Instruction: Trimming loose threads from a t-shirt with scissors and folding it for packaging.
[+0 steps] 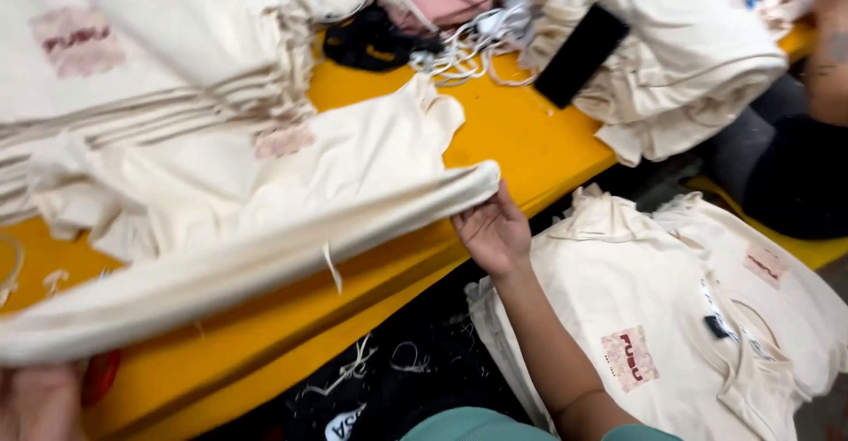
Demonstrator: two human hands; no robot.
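While stretched: cream garment (265, 255) spans lower frame over yellow table (521, 132).
Right hand (495, 229): fingers pinch hem.
Left hand (40, 401): grips other end.
Progress: folded stack (132, 70) upper left; loose garment pile (689, 335) lower right.

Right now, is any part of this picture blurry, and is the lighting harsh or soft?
Head view: the left hand at the bottom corner and the cloth stack upper left are smeared by blur; the right hand pinching the cream fabric is sharper. The light is soft and even, without glare on the yellow table.

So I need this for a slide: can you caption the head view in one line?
Both hands, right hand and left hand, stretch a cream fabric piece over a yellow table amid stacked cream garments.
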